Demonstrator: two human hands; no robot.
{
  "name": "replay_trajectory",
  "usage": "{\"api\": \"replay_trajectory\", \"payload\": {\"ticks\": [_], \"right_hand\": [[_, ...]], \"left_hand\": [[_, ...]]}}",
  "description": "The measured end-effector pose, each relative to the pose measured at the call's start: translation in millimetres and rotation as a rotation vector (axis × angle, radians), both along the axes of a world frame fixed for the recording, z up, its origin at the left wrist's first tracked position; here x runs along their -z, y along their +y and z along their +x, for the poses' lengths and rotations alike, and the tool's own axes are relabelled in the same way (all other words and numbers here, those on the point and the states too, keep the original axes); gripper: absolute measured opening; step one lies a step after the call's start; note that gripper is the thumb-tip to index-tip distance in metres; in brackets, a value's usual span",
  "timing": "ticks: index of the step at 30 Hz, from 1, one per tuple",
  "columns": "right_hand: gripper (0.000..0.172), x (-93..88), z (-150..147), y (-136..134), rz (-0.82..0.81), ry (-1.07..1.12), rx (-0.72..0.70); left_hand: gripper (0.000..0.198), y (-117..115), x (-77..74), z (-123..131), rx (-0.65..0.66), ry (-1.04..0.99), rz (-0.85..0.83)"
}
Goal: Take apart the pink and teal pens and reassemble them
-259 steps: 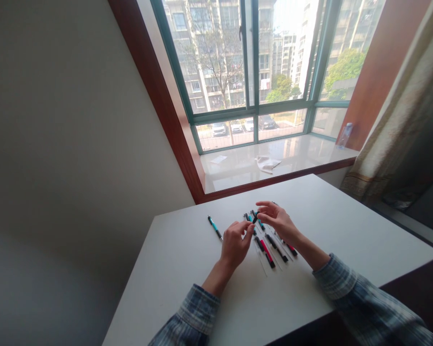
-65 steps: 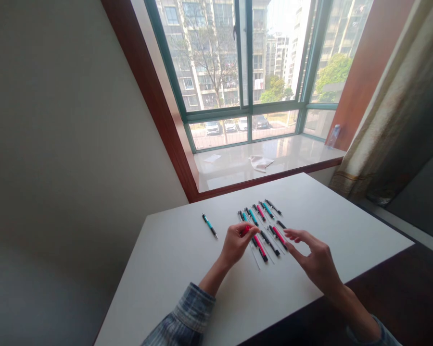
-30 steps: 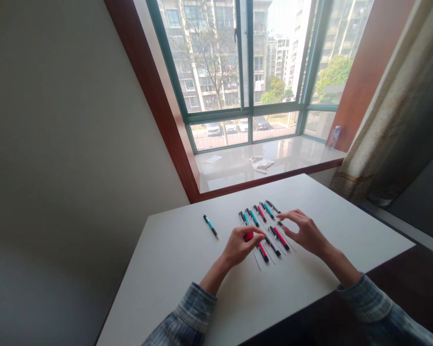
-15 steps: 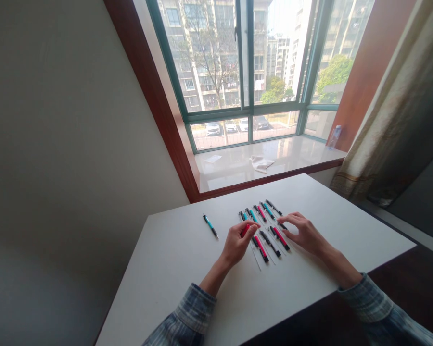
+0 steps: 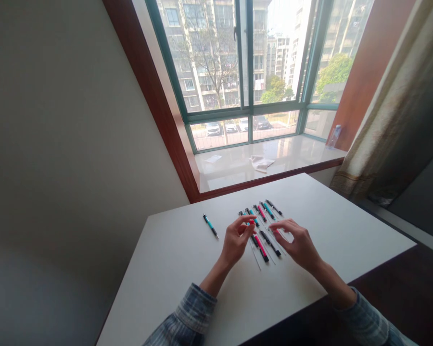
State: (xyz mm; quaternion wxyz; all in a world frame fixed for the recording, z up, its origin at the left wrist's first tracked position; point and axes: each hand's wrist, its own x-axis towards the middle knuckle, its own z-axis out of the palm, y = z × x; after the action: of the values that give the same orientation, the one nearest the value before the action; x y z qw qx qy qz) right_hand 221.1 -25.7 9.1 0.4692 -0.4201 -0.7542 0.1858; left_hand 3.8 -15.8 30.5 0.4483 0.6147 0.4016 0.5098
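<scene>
My left hand [image 5: 236, 239] is closed in a pinch on a red pen part [image 5: 252, 222], held up over the left side of the pens. My right hand [image 5: 298, 242] is just to its right, thumb and index finger curled close together. What its fingertips hold, if anything, I cannot make out. Beneath and between the hands lie pen pieces in two rows: a red and black pen [image 5: 261, 249], a black pen [image 5: 270, 243] and thin white refills [image 5: 255, 258]. Another red pen is mostly hidden behind my right fingers.
The back row holds a red pen [image 5: 261, 213], a teal pen [image 5: 267, 210] and a black pen [image 5: 274, 207]. Apart on the left lies a teal and black pen [image 5: 210, 226]. Beyond the white table [image 5: 173, 269], a cloth [image 5: 261, 164] and a bottle [image 5: 334, 137] are on the windowsill.
My right hand has moved left and nearer to me, toward my left hand, and now covers the right-hand red pen. My left hand has turned slightly with the red part.
</scene>
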Motion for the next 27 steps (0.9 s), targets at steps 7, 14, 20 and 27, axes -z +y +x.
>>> {"api": "replay_trajectory", "payload": {"ticks": [7,14,20,27], "right_hand": [[0.016,-12.7,-46.1,-32.4,-0.273,0.226,-0.015],[0.023,-15.3,-53.2,-35.9,-0.351,0.375,0.012],[0.029,-13.0,-47.8,-31.9,-0.394,0.429,0.011],[0.032,-9.3,-35.4,-25.9,-0.473,0.582,0.039]], "left_hand": [[0.022,-3.5,-11.3,4.6,0.01,-0.15,-0.017],[0.023,-2.5,-10.6,2.6,0.0,-0.31,-0.114],[0.026,-1.5,-7.4,4.0,0.011,-0.332,-0.145],[0.023,1.7,-5.5,1.7,-0.023,-0.185,-0.074]]}}
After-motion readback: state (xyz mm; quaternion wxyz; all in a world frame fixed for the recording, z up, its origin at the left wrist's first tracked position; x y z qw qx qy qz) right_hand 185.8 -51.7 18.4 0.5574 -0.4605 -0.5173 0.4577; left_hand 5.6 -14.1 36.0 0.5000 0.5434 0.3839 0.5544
